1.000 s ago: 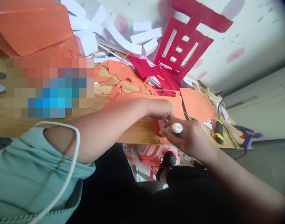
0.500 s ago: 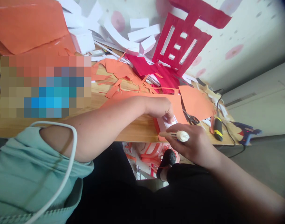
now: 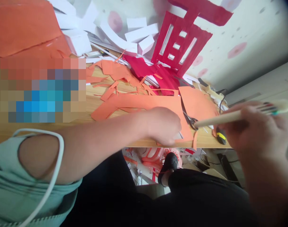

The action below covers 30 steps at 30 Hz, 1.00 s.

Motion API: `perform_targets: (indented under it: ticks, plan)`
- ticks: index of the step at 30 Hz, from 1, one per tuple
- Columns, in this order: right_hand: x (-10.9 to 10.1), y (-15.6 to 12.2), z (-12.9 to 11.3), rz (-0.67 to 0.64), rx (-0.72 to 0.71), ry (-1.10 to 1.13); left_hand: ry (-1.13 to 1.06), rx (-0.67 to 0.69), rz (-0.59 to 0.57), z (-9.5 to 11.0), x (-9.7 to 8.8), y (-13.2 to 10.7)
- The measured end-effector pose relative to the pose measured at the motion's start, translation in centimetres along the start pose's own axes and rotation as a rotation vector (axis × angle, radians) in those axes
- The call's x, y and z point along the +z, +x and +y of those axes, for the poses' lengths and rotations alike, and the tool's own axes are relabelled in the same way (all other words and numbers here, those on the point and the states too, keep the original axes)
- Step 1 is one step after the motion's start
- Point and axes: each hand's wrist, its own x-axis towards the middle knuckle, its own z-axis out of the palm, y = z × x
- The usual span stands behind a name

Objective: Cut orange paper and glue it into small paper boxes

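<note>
My right hand (image 3: pixel 264 132) is closed round a cream multicolour pen (image 3: pixel 219 119), raised at the right with the tip pointing left. In front of the pen tip, on the table, lie black-handled scissors (image 3: pixel 192 121). My left hand (image 3: pixel 164 126) rests on an orange paper sheet (image 3: pixel 144 101) near the table's front edge, its fingers bent down and mostly hidden. A small pale edge (image 3: pixel 179 135) shows beside those fingertips; what they hold cannot be made out. A second orange paper piece (image 3: pixel 198 102) lies behind the scissors.
Orange scraps (image 3: pixel 117 71) and red paper (image 3: pixel 167 78) litter the wooden table (image 3: pixel 87 129). A red cut-out character (image 3: pixel 181 41) leans on the wall, with white foam blocks (image 3: pixel 141 33) to its left. A yellow-and-black tool handle (image 3: pixel 221 137) lies at the right.
My right hand has lifted away from the paper to the right, taking the pen along. My left hand has shifted slightly right and turned its back upward, now covering the white piece.
</note>
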Motion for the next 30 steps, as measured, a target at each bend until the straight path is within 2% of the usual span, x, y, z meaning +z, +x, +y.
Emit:
perform_targets:
  ticks: [1, 2, 3, 4, 7, 10, 13, 16, 23, 30]
  plan:
    - [0.0, 1.2, 0.3, 0.068, 0.046, 0.075, 0.035, -0.008, 0.01, 1.0, 0.1, 0.0]
    - [0.4, 2.4, 0.3, 0.132, 0.153, 0.212, 0.065, -0.024, 0.026, 1.8, 0.2, 0.1]
    - [0.9, 3.5, 0.1, 0.13, 0.233, 0.311, 0.092, -0.021, 0.051, 2.5, 0.5, 0.1]
    - [1.7, 4.6, -0.2, 0.08, 0.254, 0.373, 0.125, -0.016, 0.081, 3.1, 0.9, 0.2]
    - [4.8, 6.9, -1.6, -0.227, 0.135, 0.343, 0.273, -0.024, 0.154, 4.3, 2.7, 0.5]
    - [7.4, 8.0, -2.6, -0.49, 0.026, 0.277, 0.384, -0.1, 0.239, 5.3, 4.5, 0.7]
    - [8.8, 8.4, -2.6, -0.723, 0.012, 0.279, 0.435, -0.147, 0.33, 6.2, 5.5, 0.9]
    - [9.2, 8.6, -2.1, -0.869, 0.002, 0.293, 0.448, -0.192, 0.363, 6.7, 5.5, 0.7]
    - [9.9, 9.3, -1.4, -0.986, -0.068, 0.287, 0.36, -0.211, 0.383, 6.7, 5.3, 0.6]
    - [11.4, 11.2, -0.4, -0.821, -0.094, 0.225, 0.437, -0.235, 0.487, 6.6, 5.8, 0.7]
